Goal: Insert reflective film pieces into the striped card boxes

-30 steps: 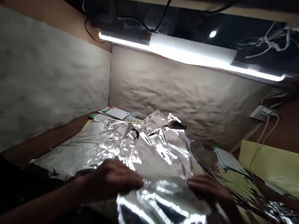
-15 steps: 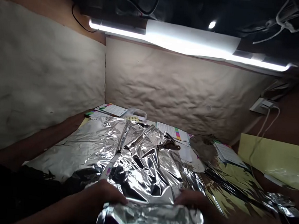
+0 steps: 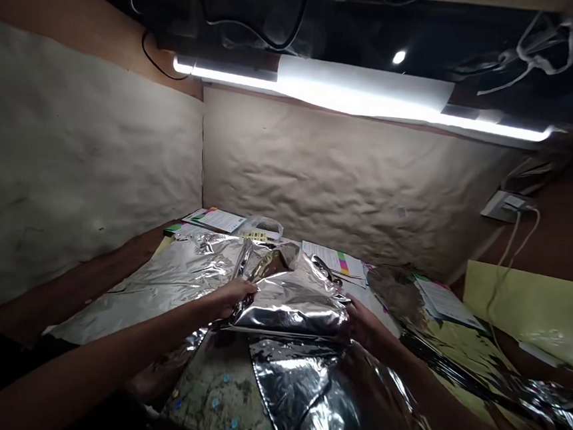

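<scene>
A silver foil sheet (image 3: 293,306) lies folded over itself in the middle of the table, shiny and creased. My left hand (image 3: 237,292) pinches its left side, fingers closed on the edge. On the right side my right hand (image 3: 358,317) grips the foil, its fingers partly hidden by shadow. Nearer to me, a dark glossy sheet (image 3: 316,391) spreads over the table, beside a bare patterned surface (image 3: 223,397) with small blue dots. Scissors, mostly hidden, show a dark handle (image 3: 329,272) just behind the foil.
Printed papers (image 3: 218,220) and a clear plastic bag (image 3: 265,226) lie at the back left. More leaflets (image 3: 333,259) are behind the foil, others (image 3: 447,301) farther right. Yellow sheets (image 3: 524,303) and a hanging white cable (image 3: 508,254) are at the right.
Both hands have moved forward, away from me, carrying the foil edge over the sheet. The patterned surface and dark glossy sheet near me have come into view.
</scene>
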A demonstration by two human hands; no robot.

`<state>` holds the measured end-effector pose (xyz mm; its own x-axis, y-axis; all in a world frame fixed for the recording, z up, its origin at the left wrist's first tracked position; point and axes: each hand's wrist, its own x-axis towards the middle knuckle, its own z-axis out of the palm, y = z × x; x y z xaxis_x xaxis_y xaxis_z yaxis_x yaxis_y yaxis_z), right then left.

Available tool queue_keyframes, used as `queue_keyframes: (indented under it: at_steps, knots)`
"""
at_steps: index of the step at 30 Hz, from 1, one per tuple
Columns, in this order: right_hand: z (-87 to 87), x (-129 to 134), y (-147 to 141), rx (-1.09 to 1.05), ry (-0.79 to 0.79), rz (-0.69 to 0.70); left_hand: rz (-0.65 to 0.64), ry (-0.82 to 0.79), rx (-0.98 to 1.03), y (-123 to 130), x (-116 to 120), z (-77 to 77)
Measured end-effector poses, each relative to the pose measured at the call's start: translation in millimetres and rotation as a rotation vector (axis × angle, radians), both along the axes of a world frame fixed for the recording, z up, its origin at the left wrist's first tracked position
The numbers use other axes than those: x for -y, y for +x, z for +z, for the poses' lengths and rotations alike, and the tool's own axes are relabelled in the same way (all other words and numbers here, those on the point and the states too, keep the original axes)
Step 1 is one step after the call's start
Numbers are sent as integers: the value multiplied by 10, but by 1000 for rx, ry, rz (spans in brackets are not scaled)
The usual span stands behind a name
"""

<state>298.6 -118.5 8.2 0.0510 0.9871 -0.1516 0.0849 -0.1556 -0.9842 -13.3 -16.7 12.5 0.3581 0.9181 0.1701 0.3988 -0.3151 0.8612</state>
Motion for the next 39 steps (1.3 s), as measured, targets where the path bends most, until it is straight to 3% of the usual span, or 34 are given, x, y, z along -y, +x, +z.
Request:
queue_keyframes:
  at_steps: [4, 7, 9, 12, 16, 18, 21, 24, 26, 29, 31, 32, 35, 37, 39]
  knots:
    - [-158, 573, 65, 2, 24, 84, -53, -227, -6, -118, 188, -96]
    - [-228, 825, 13, 65, 99, 11, -90, -331, -6, -151, 243, -215]
    - [-266, 844, -27, 100, 95, -74, -80, -336, -22, -142, 211, -265]
    - [-334, 743, -46, 122, 46, -153, -33, -210, -165, -109, 153, -211]
    - [-431, 646, 3, 217, 30, -177, 128, 267, -511, -10, 295, -11]
    - [-452, 638, 57, 304, 41, -165, 8, 470, -607, 79, 454, -1]
    - [-381, 602, 119, 544, 155, -172, -332, 444, -721, 208, 660, -172]
    - [-209, 446, 10, 881, 460, -180, -383, 332, -773, 269, 732, -398]
    - [-118, 229, -180, 1032, 617, -38, -372, 329, -771, 274, 721, -478]
    - [-98, -289, -463, 1158, 625, 359, -362, 338, -764, 269, 690, -484]
    - [-130, -703, -535, 1192, 473, 533, -353, 344, -766, 269, 692, -467]
    - [-144, -899, -529, 1195, 372, 543, -345, 345, -769, 269, 702, -465]
    - [-133, -1293, -422, 1204, 283, 443, -331, 337, -770, 267, 740, -497]
    - [-102, -1314, -345, 1212, 300, 368, -334, 311, -743, 265, 721, -519]
    - [-99, -1137, -290, 1215, 330, 310, -290, 276, -666, 268, 608, -487]
